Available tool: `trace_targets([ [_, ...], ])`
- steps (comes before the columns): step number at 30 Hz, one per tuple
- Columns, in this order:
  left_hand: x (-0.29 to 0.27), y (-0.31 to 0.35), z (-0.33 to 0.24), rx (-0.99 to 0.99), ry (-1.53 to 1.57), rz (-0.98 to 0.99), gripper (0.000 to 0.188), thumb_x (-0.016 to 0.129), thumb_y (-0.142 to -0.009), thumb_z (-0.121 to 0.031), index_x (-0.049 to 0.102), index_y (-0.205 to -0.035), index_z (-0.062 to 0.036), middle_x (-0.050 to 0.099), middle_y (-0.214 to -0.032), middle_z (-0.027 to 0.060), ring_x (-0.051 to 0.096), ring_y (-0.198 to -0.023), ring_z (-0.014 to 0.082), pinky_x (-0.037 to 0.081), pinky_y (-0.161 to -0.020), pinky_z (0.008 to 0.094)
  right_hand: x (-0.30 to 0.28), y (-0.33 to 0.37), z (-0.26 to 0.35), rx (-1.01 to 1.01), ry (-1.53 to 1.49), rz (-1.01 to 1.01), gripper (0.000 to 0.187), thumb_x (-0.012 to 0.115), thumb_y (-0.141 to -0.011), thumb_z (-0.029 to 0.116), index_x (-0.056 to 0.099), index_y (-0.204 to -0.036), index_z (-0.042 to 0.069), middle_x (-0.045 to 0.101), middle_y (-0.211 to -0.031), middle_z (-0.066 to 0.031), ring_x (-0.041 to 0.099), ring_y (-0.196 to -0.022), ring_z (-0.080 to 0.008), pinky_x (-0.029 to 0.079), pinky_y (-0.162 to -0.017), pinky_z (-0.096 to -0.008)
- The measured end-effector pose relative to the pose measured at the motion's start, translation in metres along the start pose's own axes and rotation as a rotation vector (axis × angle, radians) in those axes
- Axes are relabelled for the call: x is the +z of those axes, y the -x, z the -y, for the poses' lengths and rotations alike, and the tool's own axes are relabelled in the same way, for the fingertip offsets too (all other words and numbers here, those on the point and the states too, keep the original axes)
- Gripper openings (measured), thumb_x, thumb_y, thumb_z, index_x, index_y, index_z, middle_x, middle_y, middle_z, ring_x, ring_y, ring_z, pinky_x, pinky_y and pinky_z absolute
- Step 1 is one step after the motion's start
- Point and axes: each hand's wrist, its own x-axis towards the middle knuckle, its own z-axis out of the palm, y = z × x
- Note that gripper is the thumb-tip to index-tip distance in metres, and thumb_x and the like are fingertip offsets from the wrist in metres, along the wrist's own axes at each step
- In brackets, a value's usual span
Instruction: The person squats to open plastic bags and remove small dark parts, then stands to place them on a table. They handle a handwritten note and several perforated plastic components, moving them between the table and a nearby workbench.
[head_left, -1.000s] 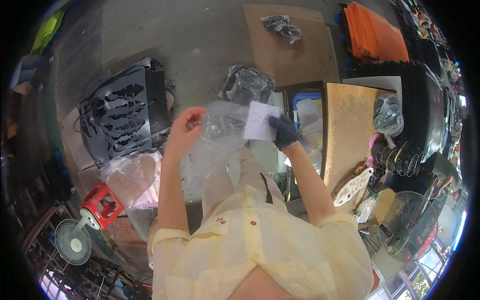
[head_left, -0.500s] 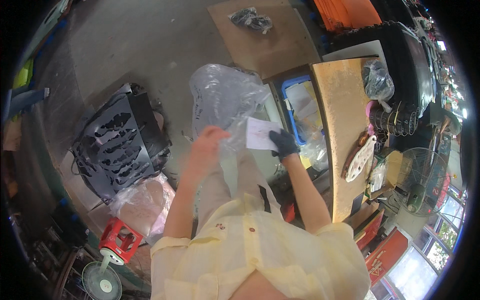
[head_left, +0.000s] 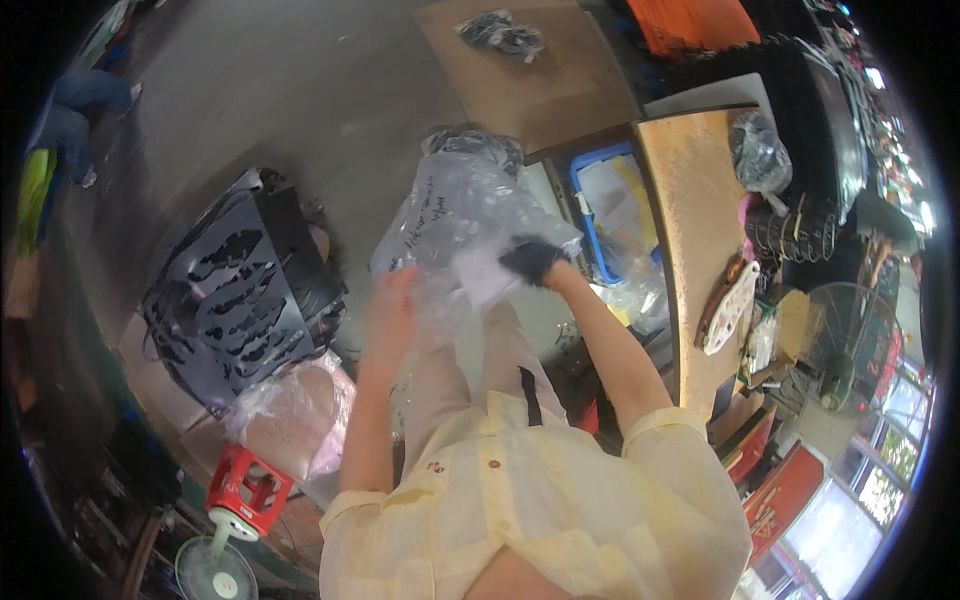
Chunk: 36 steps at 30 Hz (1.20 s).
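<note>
A large clear plastic bag [head_left: 455,215] is held up in front of me. My left hand [head_left: 392,318], bare, grips its lower left edge. My right hand [head_left: 531,259], in a dark glove, holds the bag's right side together with a white sheet of paper [head_left: 482,276] that lies against the plastic. A dark bundle wrapped in plastic [head_left: 472,143] shows just behind the top of the bag. My yellow short-sleeved shirt fills the bottom of the view.
A stack of black cut-out panels [head_left: 235,300] lies at left, a red stool [head_left: 250,490] and a small fan [head_left: 212,572] below it. A brown tabletop [head_left: 695,230] and blue bin [head_left: 610,205] stand at right. Cardboard [head_left: 535,70] with a dark bag lies ahead.
The bag has been raised and spread wider in front of me. My left hand has dropped lower on its edge, and the view has swung so the floor things sit further left.
</note>
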Motion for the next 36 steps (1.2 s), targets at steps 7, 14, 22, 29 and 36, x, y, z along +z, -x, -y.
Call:
trace_targets([
  [7, -0.037, -0.063, 0.101, -0.338, 0.318, -0.031, 0.029, 0.045, -0.077, 0.010, 0.060, -0.098, -0.0032, 0.059, -0.080, 0.0015, 0.056, -0.070, 0.0114, 0.046, -0.067, 0.0232, 0.005, 0.059, -0.095, 0.319, -1.035, -0.339, 0.034, 0.063, -0.079, 0.025, 0.057, -0.110, 0.011, 0.062, -0.091, -0.0107, 0.060, -0.063, -0.0209, 0.047, -0.042, -0.0317],
  [14, -0.056, -0.160, 0.080, -0.285, 0.752, -0.294, 0.027, 0.047, -0.081, 0.005, 0.058, -0.105, -0.0029, 0.059, -0.091, 0.0027, 0.055, -0.081, 0.0107, 0.044, -0.073, 0.0224, 0.020, -0.017, -0.212, 0.796, -1.269, -0.868, 0.025, 0.058, -0.081, 0.015, 0.053, -0.105, 0.013, 0.059, -0.084, -0.0078, 0.058, -0.063, -0.0232, 0.046, -0.042, -0.0339],
  [22, -0.006, -0.241, 0.039, -0.092, 0.787, -0.237, 0.034, 0.051, -0.080, 0.006, 0.055, -0.113, -0.0012, 0.060, -0.095, 0.0046, 0.056, -0.089, 0.0125, 0.043, -0.079, 0.0230, -0.001, -0.118, -0.349, 0.972, -0.642, -1.027, 0.049, 0.055, -0.079, 0.035, 0.054, -0.116, 0.003, 0.054, -0.118, -0.0186, 0.053, -0.107, -0.0350, 0.041, -0.089, -0.0403],
  [29, 0.057, -0.276, 0.135, 0.138, 0.530, 0.050, 0.035, 0.049, -0.078, 0.011, 0.056, -0.111, 0.0014, 0.062, -0.096, 0.0070, 0.059, -0.091, 0.0147, 0.044, -0.083, 0.0249, -0.001, -0.204, -0.447, 0.893, 0.433, -0.496, 0.038, 0.047, -0.085, 0.027, 0.050, -0.122, 0.018, 0.049, -0.124, -0.0160, 0.050, -0.109, -0.0357, 0.040, -0.092, -0.0397],
  [36, 0.096, -0.290, 0.271, 0.096, 0.603, -0.114, 0.031, 0.048, -0.080, 0.006, 0.058, -0.108, -0.0003, 0.062, -0.093, 0.0050, 0.058, -0.083, 0.0112, 0.042, -0.071, 0.0216, 0.056, -0.224, -0.390, 0.328, -0.159, -1.632, 0.047, 0.059, -0.080, 0.020, 0.048, -0.119, -0.004, 0.053, -0.118, -0.0183, 0.052, -0.105, -0.0282, 0.041, -0.089, -0.0356],
])
